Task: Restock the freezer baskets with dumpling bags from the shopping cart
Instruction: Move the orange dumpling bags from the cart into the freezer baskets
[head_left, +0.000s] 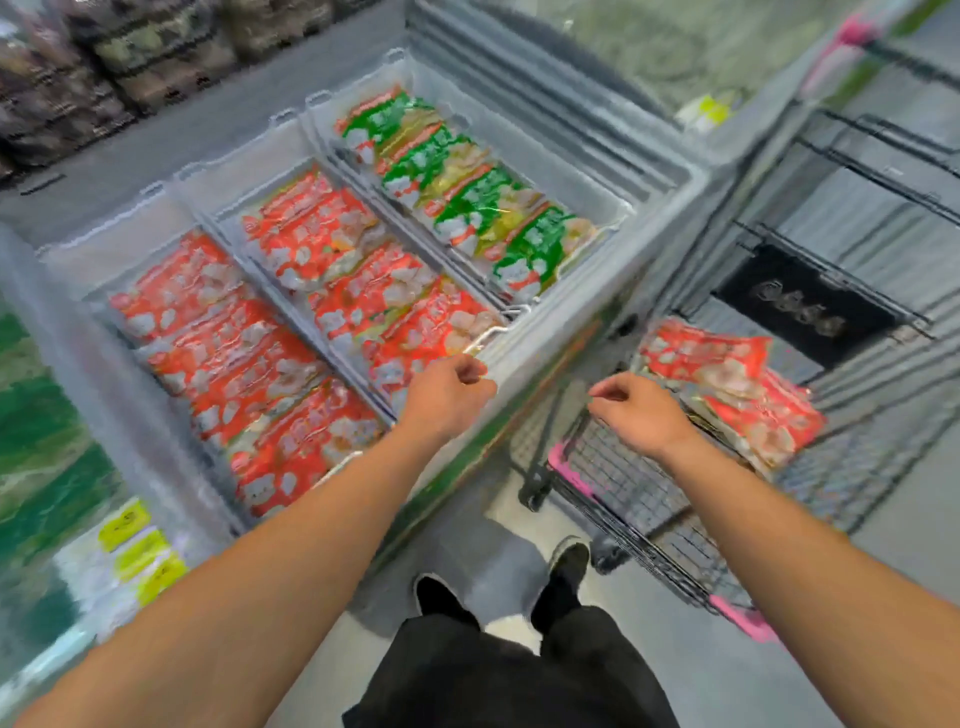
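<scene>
An open chest freezer (582, 312) holds three wire baskets. The left basket (104, 239) and the middle basket (488, 335) are filled with red dumpling bags (228, 353); the far basket holds green bags (467, 197). My left hand (447, 395) hovers at the freezer's front edge over the middle basket, fingers loosely curled, holding nothing. My right hand (639, 410) hangs over the shopping cart (623, 483), fingers loosely curled and empty, just left of a pile of red dumpling bags (727, 379) in the cart. The frame is motion-blurred.
A second freezer with green packs (36, 457) and yellow price tags (140, 545) lies at the left. Behind the cart stands a metal rack with a black panel (800, 306). My feet (566, 571) stand on the grey floor between freezer and cart.
</scene>
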